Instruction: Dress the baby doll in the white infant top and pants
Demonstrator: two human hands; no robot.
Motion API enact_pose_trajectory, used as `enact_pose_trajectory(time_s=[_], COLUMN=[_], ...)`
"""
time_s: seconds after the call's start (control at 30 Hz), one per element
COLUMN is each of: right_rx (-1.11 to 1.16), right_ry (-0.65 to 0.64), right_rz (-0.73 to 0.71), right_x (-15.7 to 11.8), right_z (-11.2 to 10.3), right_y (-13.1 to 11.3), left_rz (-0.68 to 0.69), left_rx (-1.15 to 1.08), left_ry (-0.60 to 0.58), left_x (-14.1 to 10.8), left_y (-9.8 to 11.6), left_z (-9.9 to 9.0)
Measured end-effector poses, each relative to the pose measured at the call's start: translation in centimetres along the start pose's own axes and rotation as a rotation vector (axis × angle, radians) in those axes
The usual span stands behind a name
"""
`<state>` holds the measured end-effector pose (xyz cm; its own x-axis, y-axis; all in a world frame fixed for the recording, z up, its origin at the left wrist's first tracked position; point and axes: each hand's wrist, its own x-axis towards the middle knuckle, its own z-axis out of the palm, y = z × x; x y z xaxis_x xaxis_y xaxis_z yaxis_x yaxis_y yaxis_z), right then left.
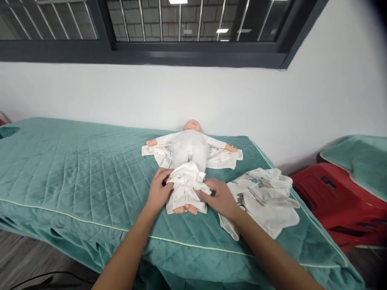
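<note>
A baby doll (190, 145) with a white cloth body lies on its back, head toward the wall and feet toward me. White baby pants (186, 193) cover its lower legs, bunched at the waistband, and its feet (191, 208) show at the cuffs. My left hand (160, 187) grips the left side of the waistband, while my right hand (219, 196) pinches the right side. Under the doll a white baby shirt (223, 158) is spread out, its sleeves lying beneath the arms.
Folded white baby clothes with a green print (261, 201) lie to the right of the doll. A green quilted cover (90, 173) drapes the bed. Behind it stand a white wall (121, 92) and a barred window (193, 24). A red plastic chair (329, 197) is at the right.
</note>
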<state>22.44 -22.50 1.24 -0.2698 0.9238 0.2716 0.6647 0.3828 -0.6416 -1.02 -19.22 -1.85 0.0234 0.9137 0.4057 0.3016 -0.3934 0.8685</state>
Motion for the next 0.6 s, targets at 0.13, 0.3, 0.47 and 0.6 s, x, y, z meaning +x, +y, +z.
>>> enact_pose_trajectory(time_s=[0.13, 0.3, 0.47, 0.6], right_rx=[0.055, -0.076, -0.147, -0.203], right_ry=[-0.116, -0.009, 0.092, 0.080], right_rz=[0.059, 0.059, 0.068, 0.143], right_x=[-3.9, -4.4, -4.4, -5.6], right_z=[0.7, 1.8, 2.6, 2.2], right_y=[-3.1, -4.9, -6.7, -7.7], left_rz=[-0.002, -0.147, -0.293, -0.343], left_rx=[-0.168, -0.318, -0.356, -0.357], left_ry=[-0.058, -0.170, -0.202, -0.227], left_x=[0.1, -2.5, -6.5, -8.1], left_y=[0.3, 1.2, 3.4, 5.1], left_z=[-1.1, -2.2, -3.9, -5.4])
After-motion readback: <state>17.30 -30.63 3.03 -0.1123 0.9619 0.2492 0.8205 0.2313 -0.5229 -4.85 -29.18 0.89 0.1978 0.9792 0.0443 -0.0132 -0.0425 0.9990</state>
